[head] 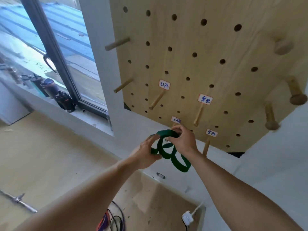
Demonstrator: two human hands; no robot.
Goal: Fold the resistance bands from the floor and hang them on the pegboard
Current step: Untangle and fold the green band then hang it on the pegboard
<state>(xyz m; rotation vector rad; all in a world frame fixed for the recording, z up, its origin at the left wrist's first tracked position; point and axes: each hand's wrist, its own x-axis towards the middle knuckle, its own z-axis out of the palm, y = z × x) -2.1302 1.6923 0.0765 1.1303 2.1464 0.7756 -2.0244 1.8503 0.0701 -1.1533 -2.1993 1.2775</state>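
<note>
Tan floor (41, 155) fills the lower left; on it a metal bar (18, 200) at far left, tangled bands (110, 221) bottom centre, white plug (188, 218) to their right.

Both hands, left hand (146, 155) and right hand (184, 141), grip a folded green band (168, 151) at the pegboard (191, 39)

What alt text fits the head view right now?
Both hands, left hand and right hand, hold a folded green resistance band at the lower edge of a wooden pegboard with labelled pegs. More bands lie on the floor below.
</note>
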